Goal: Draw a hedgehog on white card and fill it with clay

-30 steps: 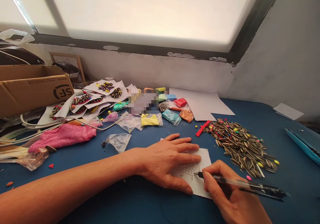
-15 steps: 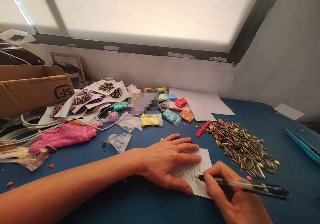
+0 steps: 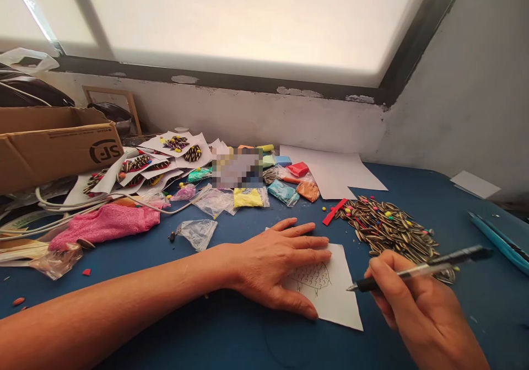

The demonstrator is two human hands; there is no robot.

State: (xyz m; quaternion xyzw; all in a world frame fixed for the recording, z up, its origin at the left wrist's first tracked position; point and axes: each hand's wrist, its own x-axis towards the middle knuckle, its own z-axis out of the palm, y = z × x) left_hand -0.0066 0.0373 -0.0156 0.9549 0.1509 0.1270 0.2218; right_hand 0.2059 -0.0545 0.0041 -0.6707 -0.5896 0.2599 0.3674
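Right hand point(image 3: 421, 304) pinching 1 black-and-clear pen point(image 3: 366, 285); 1 paper sheet point(image 3: 341, 309) just left of that hand, under left hand point(image 3: 276, 271), spread flat; 1 ink drawing point(image 3: 312, 277) on sheet, partly covered; beyond right hand, 1 pile of sunflower seeds point(image 3: 390, 229), 1 red strip point(image 3: 334, 212); farther, 1 cardboard box point(image 3: 53, 152)

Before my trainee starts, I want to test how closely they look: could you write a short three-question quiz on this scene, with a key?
1. Which hand holds the pen?
2. True or false: the left hand rests on the paper.
3. What lies right beside the red strip: (a) the cardboard box, (b) the pile of striped seeds, or (c) the pink cloth?

Key: 1. The right hand. 2. True. 3. b.
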